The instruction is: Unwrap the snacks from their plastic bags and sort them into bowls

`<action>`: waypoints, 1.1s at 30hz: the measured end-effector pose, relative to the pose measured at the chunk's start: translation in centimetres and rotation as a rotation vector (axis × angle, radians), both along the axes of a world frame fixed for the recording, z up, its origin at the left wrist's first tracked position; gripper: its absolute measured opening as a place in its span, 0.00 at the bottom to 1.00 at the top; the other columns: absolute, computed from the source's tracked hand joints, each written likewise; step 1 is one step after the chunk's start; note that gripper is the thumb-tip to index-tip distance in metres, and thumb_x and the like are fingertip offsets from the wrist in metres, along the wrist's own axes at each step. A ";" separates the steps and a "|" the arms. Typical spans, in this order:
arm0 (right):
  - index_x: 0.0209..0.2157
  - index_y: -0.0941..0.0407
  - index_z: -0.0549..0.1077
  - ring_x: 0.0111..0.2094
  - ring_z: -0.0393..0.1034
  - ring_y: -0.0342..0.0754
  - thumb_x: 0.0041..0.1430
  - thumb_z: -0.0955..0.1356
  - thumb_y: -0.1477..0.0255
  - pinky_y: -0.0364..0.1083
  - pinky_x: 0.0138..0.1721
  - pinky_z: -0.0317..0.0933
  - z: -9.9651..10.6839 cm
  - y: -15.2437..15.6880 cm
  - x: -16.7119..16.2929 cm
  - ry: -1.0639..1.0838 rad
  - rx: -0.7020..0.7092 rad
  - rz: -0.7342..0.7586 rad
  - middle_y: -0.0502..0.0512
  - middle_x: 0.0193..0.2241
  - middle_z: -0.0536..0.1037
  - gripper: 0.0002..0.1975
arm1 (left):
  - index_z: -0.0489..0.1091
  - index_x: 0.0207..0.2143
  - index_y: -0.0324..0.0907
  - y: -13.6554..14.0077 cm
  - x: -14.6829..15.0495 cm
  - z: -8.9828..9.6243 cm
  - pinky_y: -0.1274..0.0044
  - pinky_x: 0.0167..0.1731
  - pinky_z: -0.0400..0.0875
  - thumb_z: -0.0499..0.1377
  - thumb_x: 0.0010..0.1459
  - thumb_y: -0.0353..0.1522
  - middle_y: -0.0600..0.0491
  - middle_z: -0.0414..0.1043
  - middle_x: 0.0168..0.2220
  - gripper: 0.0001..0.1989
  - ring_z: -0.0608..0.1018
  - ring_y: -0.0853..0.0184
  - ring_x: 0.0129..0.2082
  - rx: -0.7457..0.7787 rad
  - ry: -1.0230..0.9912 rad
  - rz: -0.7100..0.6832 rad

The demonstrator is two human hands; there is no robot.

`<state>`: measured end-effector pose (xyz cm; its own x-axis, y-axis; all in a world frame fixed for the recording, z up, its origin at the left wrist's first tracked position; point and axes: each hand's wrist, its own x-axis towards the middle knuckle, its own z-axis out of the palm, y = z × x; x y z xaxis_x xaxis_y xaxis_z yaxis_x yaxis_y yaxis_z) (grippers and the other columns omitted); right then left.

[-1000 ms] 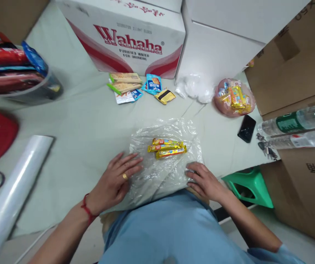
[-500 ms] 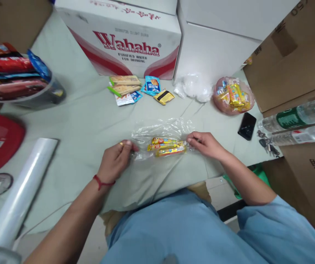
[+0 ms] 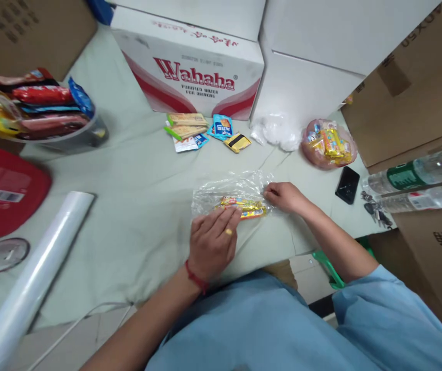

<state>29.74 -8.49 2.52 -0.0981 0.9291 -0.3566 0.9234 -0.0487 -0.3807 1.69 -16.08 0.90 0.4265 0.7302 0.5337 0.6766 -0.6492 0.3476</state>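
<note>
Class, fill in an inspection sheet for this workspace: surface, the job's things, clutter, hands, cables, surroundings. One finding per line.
Surface: pale green cloth, visibly creased.
Job's things: yellow-wrapped sticks together with crumpled clear film; sticks partly hidden.
Clutter: snack packets, pink bowl of wrapped items, phone, keys, bottles, snack tub, shiny roll.
Hands: left hand palm down, fingers extended over the sticks; right hand fingers curled at the film's right edge, grip unclear.
Cables: thin white cable by the cloth's front edge, lower left.
Surroundings: Wahaha carton and white boxes behind; brown cartons at right.
</note>
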 end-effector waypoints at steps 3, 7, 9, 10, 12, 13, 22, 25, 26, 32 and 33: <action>0.43 0.55 0.81 0.42 0.70 0.55 0.70 0.66 0.64 0.48 0.39 0.60 1.5 1.5 -0.7 -0.205 0.183 0.052 0.61 0.42 0.80 0.14 | 0.76 0.57 0.45 1.9 1.8 -1.4 0.65 0.48 0.63 0.52 0.69 0.26 0.49 0.81 0.56 0.20 0.80 0.58 0.55 -0.140 0.111 -0.025; 0.59 0.59 0.75 0.53 0.68 0.61 0.70 0.68 0.64 0.52 0.52 0.62 1.2 4.6 -3.6 -0.188 0.302 0.220 0.67 0.53 0.77 0.21 | 0.78 0.56 0.45 2.9 2.1 -2.7 0.64 0.47 0.64 0.51 0.71 0.27 0.48 0.80 0.57 0.20 0.79 0.56 0.57 -0.223 0.176 -0.041; 0.63 0.61 0.71 0.53 0.68 0.61 0.65 0.72 0.65 0.52 0.53 0.62 0.4 6.2 -5.2 -0.174 0.231 0.293 0.68 0.55 0.77 0.28 | 0.77 0.57 0.45 2.8 1.9 -2.9 0.64 0.47 0.64 0.51 0.71 0.27 0.48 0.80 0.58 0.20 0.79 0.56 0.57 -0.228 0.187 -0.039; 0.64 0.61 0.70 0.52 0.69 0.61 0.63 0.74 0.65 0.51 0.51 0.62 0.1 6.9 -5.9 -0.175 0.179 0.302 0.67 0.53 0.78 0.30 | 0.77 0.57 0.45 2.7 1.9 -2.9 0.64 0.47 0.64 0.51 0.71 0.27 0.48 0.80 0.58 0.21 0.79 0.56 0.57 -0.233 0.191 -0.037; 0.61 0.61 0.73 0.46 0.72 0.57 0.61 0.74 0.69 0.48 0.46 0.61 -0.1 7.7 -6.7 -0.146 0.070 0.310 0.63 0.46 0.81 0.27 | 0.77 0.58 0.46 2.6 1.8 -3.0 0.63 0.47 0.64 0.51 0.71 0.27 0.48 0.79 0.58 0.21 0.79 0.56 0.57 -0.244 0.198 -0.036; 0.58 0.61 0.76 0.43 0.73 0.55 0.62 0.72 0.72 0.47 0.44 0.60 0.0 7.8 -6.8 -0.107 0.035 0.325 0.60 0.42 0.82 0.22 | 0.77 0.59 0.45 2.5 1.9 -3.0 0.63 0.48 0.65 0.51 0.70 0.27 0.47 0.79 0.58 0.21 0.79 0.56 0.57 -0.246 0.200 -0.037; 0.56 0.53 0.79 0.38 0.69 0.49 0.73 0.63 0.70 0.44 0.38 0.58 1.4 -0.7 -5.2 0.081 0.196 0.731 0.56 0.38 0.78 0.17 | 0.81 0.50 0.41 2.1 1.9 -4.0 0.61 0.52 0.71 0.53 0.69 0.27 0.42 0.83 0.50 0.18 0.81 0.54 0.55 -0.228 0.137 -0.037; 0.60 0.51 0.77 0.40 0.66 0.50 0.74 0.59 0.74 0.45 0.41 0.60 -0.2 -3.2 -4.9 0.036 0.210 0.704 0.56 0.38 0.74 0.21 | 0.81 0.50 0.45 2.1 0.4 -4.3 0.59 0.58 0.73 0.54 0.64 0.25 0.45 0.83 0.52 0.19 0.81 0.56 0.55 -0.302 0.013 -0.106; 0.59 0.51 0.77 0.40 0.65 0.50 0.74 0.59 0.75 0.46 0.42 0.61 -0.8 -3.7 -4.8 0.036 0.214 0.690 0.55 0.38 0.73 0.21 | 0.82 0.49 0.46 2.1 -0.3 -4.4 0.60 0.59 0.74 0.53 0.63 0.25 0.47 0.82 0.53 0.20 0.81 0.58 0.55 -0.340 -0.064 -0.138; 0.56 0.50 0.79 0.41 0.62 0.53 0.74 0.60 0.76 0.49 0.44 0.61 -2.2 -4.8 -5.2 0.043 0.229 0.624 0.56 0.37 0.71 0.20 | 0.78 0.38 0.43 3.1 -4.1 -4.5 0.67 0.50 0.78 0.52 0.67 0.34 0.49 0.83 0.40 0.14 0.82 0.61 0.44 -0.477 -0.675 0.401; 0.57 0.50 0.78 0.41 0.61 0.53 0.74 0.59 0.76 0.49 0.44 0.61 -2.1 -4.9 -5.3 0.021 0.231 0.625 0.56 0.37 0.70 0.21 | 0.77 0.41 0.43 3.6 -4.2 -4.4 0.65 0.52 0.77 0.50 0.69 0.37 0.47 0.82 0.42 0.16 0.81 0.60 0.46 -0.458 -0.668 0.531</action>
<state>24.40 -13.37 0.45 -0.6477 0.7475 -0.1475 0.7438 0.5784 -0.3349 -2.53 -12.52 -3.54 -0.3064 0.9380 0.1619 0.4140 -0.0218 0.9100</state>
